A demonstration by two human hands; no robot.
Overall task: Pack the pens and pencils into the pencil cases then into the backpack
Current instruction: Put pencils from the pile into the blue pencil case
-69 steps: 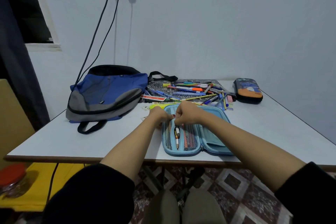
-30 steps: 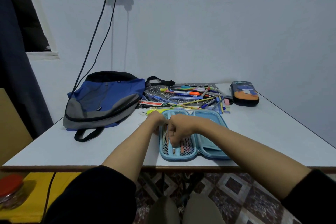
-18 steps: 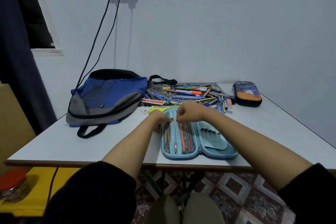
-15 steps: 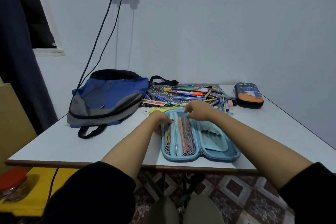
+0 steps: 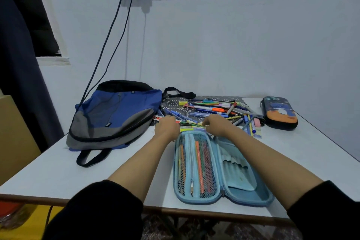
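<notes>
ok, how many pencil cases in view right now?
2. Open light-blue hard-shell pencil case: near edge of the white table. Closed dark pencil case with orange print: far right. The patterned grey sheet under the loose pens could be a third; unclear.

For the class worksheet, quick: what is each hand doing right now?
Left hand: fingers reach into the loose pens; grip cannot be told.
Right hand: fingers curled over the pens; grip cannot be told.
</notes>
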